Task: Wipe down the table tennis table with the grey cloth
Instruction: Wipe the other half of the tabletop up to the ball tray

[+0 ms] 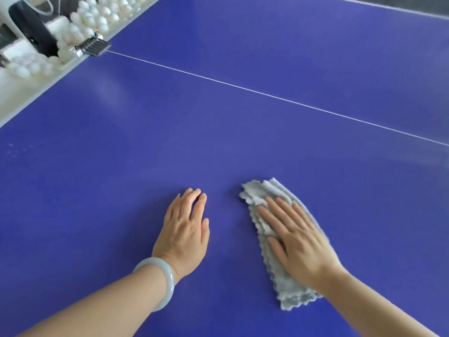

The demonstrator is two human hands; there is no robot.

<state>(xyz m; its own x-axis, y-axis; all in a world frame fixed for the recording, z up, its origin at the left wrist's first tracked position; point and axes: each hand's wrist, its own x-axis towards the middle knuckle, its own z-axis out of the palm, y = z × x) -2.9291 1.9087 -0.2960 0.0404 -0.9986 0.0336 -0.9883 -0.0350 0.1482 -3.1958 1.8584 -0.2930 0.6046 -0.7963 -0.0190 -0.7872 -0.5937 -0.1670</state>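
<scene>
The blue table tennis table point(218, 122) fills the view, with a thin white centre line point(267, 94) running across it. A folded grey cloth point(257, 195) lies flat on the near part of the table. My right hand point(298, 242) presses on the cloth with straight, spread fingers. To the left of the cloth, my left hand point(185, 232) rests flat on the bare blue surface and touches nothing else. A pale bangle point(162, 280) sits on the left wrist.
At the far left edge, a metal clamp point(93, 46) grips the table rim. Beyond it sits a tray of several white balls point(97, 18) with a black and white machine point(26, 27). The table's far edge point(388, 8) shows at top right.
</scene>
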